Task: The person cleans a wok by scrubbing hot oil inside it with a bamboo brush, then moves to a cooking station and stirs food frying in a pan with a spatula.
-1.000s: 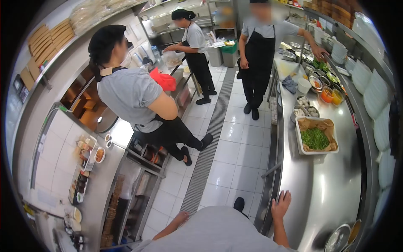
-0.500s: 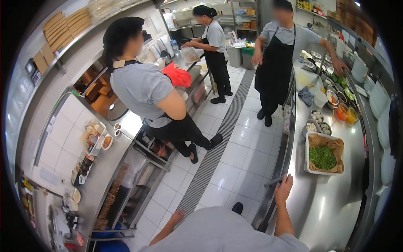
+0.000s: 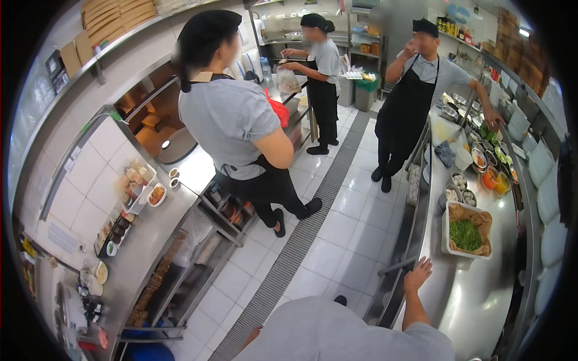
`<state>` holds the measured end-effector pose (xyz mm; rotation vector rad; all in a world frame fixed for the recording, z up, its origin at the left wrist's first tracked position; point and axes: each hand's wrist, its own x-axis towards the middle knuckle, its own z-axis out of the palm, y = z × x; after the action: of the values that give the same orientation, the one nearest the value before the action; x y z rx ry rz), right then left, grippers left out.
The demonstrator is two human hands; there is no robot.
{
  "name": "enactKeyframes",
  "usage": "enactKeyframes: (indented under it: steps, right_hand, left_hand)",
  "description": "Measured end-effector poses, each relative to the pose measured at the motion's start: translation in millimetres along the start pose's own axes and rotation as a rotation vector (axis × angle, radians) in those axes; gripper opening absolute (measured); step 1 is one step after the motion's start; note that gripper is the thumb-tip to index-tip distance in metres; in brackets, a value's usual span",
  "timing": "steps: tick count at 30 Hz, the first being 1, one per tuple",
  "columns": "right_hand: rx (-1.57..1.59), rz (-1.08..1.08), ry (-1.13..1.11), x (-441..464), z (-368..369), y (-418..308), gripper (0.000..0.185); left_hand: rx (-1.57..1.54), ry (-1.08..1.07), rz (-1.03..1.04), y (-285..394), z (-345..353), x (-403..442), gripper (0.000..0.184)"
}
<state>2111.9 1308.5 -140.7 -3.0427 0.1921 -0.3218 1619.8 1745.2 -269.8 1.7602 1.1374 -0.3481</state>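
Observation:
My right hand rests at the edge of the steel counter on the right. Its fingers are stretched out and hold nothing. Just beyond it on the counter stands a white tray, lined with brown paper and filled with chopped greens. Of my left hand only a sliver shows beside my grey shirt, low over the floor; its fingers are hidden.
Three people in black aprons stand ahead: one near left, one farther back, one leaning on the right counter. Bowls of ingredients line that counter. A floor drain runs between the counters.
My view has shifted a little. My left hand has slipped mostly behind my body. The person at right has raised a hand to the face. My right hand stays at the counter edge.

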Motion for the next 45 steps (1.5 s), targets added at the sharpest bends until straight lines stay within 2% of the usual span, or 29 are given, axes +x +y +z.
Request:
enactKeyframes:
  steps: [2,5,9,10,12,13,18,22,31,33,35,37,39,41,43,44,45]
  right_hand:
    - [-0.030,-0.049,0.031,0,17,10,0.085]
    - [-0.019,-0.035,0.026,-2,14,5,0.082]
    - [0.006,-0.012,0.010,-4,-2,-6,0.077]
    - [0.007,-0.013,0.010,-3,-2,-8,0.077]
    - [-0.019,-0.004,-0.003,-3,0,-7,0.075]
    - [-0.023,-0.004,-0.013,-4,2,-7,0.075]
    - [-0.002,-0.016,0.026,-2,5,-5,0.075]
    - [-0.034,-0.007,0.022,3,24,2,0.080]
    - [-0.070,-0.023,0.022,6,19,-2,0.075]
    - [0.084,-0.653,-0.102,3,13,-4,0.071]
    - [0.179,-0.657,-0.117,-13,30,-31,0.069]
    - [0.313,-0.536,-0.478,-22,79,-46,0.066]
    - [0.227,-0.386,-0.855,-39,160,-51,0.062]
    - [0.368,-0.337,-1.350,-54,250,-56,0.062]
    - [0.150,-0.240,-1.534,-65,233,-102,0.057]
    - [0.005,-0.617,-1.472,-69,235,-126,0.054]
    - [0.002,-0.806,-1.393,-73,242,-151,0.052]
  left_hand:
    - [-0.011,0.035,0.019,4,-7,3,0.034]
    - [-0.027,0.101,0.019,11,-17,4,0.035]
    - [-0.217,0.105,-0.171,80,-47,-31,0.039]
    - [-0.218,0.107,-0.172,68,-46,-25,0.039]
    - [-0.218,0.126,0.040,16,-35,-7,0.035]
    - [-0.196,0.120,0.064,-2,-30,-6,0.035]
    - [-0.123,0.073,-0.019,-33,-21,-15,0.035]
    - [-0.114,0.066,-0.052,-34,-13,-18,0.034]
    - [-0.142,0.071,-0.025,11,6,11,0.033]
    - [-0.149,0.079,-0.018,26,8,18,0.033]
    - [-0.153,0.091,-0.013,37,7,24,0.032]
    - [-0.149,0.110,-0.009,48,2,28,0.032]
    - [-0.160,0.144,-0.017,58,-7,30,0.032]
    - [-0.184,0.175,-0.037,69,-16,30,0.032]
    - [-0.218,0.186,-0.073,73,-19,31,0.032]
    - [-0.235,0.190,-0.092,73,-20,32,0.031]
    - [-0.254,0.190,-0.115,72,-23,37,0.031]
